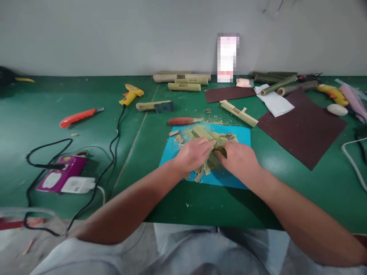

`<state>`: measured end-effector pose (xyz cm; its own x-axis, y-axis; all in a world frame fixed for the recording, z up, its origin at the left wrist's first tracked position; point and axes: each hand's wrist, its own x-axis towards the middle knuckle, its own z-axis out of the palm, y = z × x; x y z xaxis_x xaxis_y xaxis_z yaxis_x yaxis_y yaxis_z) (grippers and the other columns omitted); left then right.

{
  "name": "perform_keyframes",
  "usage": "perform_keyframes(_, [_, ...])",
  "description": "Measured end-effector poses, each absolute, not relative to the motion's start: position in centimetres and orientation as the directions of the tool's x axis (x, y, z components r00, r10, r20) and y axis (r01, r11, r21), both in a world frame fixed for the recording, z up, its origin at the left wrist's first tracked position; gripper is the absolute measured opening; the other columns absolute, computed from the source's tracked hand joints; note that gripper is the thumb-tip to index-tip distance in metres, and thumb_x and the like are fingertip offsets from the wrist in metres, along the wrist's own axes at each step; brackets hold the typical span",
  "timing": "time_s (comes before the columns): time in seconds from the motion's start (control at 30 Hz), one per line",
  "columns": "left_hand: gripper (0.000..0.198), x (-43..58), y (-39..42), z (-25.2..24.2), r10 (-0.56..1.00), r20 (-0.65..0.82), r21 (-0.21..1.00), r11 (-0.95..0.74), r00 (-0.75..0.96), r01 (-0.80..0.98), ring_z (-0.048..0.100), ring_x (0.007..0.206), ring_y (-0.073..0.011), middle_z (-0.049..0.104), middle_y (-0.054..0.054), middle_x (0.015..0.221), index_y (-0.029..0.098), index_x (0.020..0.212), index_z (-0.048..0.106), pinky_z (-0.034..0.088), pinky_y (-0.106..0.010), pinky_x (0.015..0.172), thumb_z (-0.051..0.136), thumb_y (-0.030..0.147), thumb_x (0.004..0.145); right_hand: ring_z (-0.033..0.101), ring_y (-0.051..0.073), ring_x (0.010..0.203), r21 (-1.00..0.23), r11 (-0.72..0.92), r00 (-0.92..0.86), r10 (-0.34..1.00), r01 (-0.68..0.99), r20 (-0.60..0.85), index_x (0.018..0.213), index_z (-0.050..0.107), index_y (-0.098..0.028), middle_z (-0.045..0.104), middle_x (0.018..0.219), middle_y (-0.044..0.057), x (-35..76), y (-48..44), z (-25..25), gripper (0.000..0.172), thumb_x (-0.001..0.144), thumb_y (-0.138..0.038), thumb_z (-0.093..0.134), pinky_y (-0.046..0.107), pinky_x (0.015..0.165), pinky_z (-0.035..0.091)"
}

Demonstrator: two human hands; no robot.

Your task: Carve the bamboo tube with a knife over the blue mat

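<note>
Over a blue sheet, my left hand has its fingers pressed together on a pale green bamboo piece. My right hand is closed round the near end of the same piece, its thumb underneath. The piece slants, with its far end towards the back left, and the fingers hide part of it. Bamboo chips and fine shavings lie on the sheet under and around both hands. Just behind the sheet rests a knife with a red-brown wooden handle.
Bamboo tubes and a notched bamboo piece lie further back. Brown sheets are at right. To the left are a yellow glue gun, an orange cutter and a purple power strip with loose cables.
</note>
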<state>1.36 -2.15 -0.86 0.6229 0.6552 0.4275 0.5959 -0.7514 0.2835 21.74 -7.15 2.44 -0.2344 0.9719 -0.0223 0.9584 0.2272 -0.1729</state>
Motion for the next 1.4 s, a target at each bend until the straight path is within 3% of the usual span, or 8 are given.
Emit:
perform_keyframes(0.23, [0.032,1.3,-2.3,-1.0,0.666,0.417,0.346,-0.746,0.618,0.57,0.071,0.089,-0.0186,0.074,-0.009,0.096,0.016,0.119,0.073,0.058,-0.03,0.077,0.045,0.027,0.107,0.068,0.025,0.09,-0.13,0.28,-0.273,0.96,0.951,0.067,0.096,0.068,-0.016,0.072,0.099,0.013,21.8,-7.6,2.6,0.019,0.094,-0.034,0.061,0.033,0.067,0.041])
perform_keyframes(0.4, [0.031,1.0,-1.3,-1.0,0.718,0.494,0.319,-0.674,0.49,0.667,0.069,0.086,-0.0195,0.073,-0.008,0.089,0.015,0.101,0.075,0.057,-0.032,0.078,0.048,0.029,0.105,0.067,0.024,0.086,-0.15,0.245,-0.241,0.969,0.958,0.045,0.094,0.067,-0.016,0.073,0.1,0.014,21.8,-7.4,2.5,0.022,0.097,-0.036,0.058,0.032,0.064,0.04])
perform_keyframes(0.47, [0.034,1.6,-1.8,-0.9,0.703,0.465,0.303,-0.698,0.538,0.649,0.068,0.08,-0.0188,0.07,-0.007,0.083,0.015,0.097,0.074,0.056,-0.031,0.074,0.045,0.029,0.106,0.068,0.024,0.085,-0.151,0.233,-0.231,0.972,0.961,0.031,0.093,0.067,-0.016,0.073,0.097,0.014,21.9,-7.4,2.5,0.023,0.098,-0.036,0.056,0.032,0.063,0.04])
perform_keyframes(0.57, [0.036,2.2,-2.6,-0.8,0.638,0.375,0.299,-0.77,0.673,0.564,0.067,0.079,-0.0178,0.069,-0.007,0.084,0.015,0.1,0.074,0.055,-0.03,0.071,0.041,0.028,0.107,0.069,0.025,0.084,-0.144,0.227,-0.228,0.974,0.963,0.01,0.091,0.068,-0.016,0.073,0.093,0.013,21.8,-7.3,2.6,0.025,0.099,-0.034,0.053,0.033,0.063,0.039])
perform_keyframes(0.73, [0.031,1.6,-1.9,-0.8,0.72,0.444,0.292,-0.68,0.534,0.673,0.069,0.086,-0.0188,0.072,-0.007,0.089,0.017,0.11,0.074,0.057,-0.031,0.077,0.046,0.03,0.106,0.069,0.026,0.087,-0.138,0.242,-0.242,0.97,0.96,0.019,0.096,0.069,-0.015,0.073,0.098,0.015,21.8,-7.4,2.8,0.025,0.098,-0.035,0.054,0.033,0.065,0.041])
perform_keyframes(0.9, [0.035,2.4,-2.6,-0.7,0.647,0.375,0.321,-0.763,0.664,0.561,0.07,0.087,-0.0183,0.073,-0.008,0.093,0.016,0.119,0.072,0.058,-0.029,0.074,0.042,0.029,0.108,0.068,0.025,0.082,-0.14,0.231,-0.23,0.973,0.963,0.023,0.092,0.068,-0.016,0.073,0.09,0.013,21.7,-7.4,2.6,0.025,0.098,-0.034,0.053,0.033,0.064,0.039])
perform_keyframes(1.2, [0.032,1.8,-1.7,-0.9,0.69,0.421,0.321,-0.721,0.589,0.614,0.072,0.086,-0.0202,0.074,-0.009,0.096,0.017,0.113,0.075,0.057,-0.031,0.073,0.047,0.03,0.106,0.067,0.023,0.079,-0.146,0.239,-0.236,0.971,0.96,0.037,0.092,0.069,-0.017,0.072,0.089,0.012,21.9,-7.4,2.5,0.025,0.097,-0.037,0.055,0.032,0.062,0.037])
perform_keyframes(1.4, [0.027,0.4,-0.1,-1.0,0.736,0.449,0.302,-0.658,0.506,0.69,0.071,0.093,-0.0197,0.075,-0.008,0.096,0.017,0.108,0.075,0.058,-0.032,0.084,0.051,0.027,0.104,0.066,0.022,0.08,-0.146,0.229,-0.227,0.974,0.963,0.029,0.091,0.067,-0.017,0.072,0.091,0.012,21.8,-7.5,2.7,0.023,0.096,-0.036,0.055,0.032,0.063,0.038])
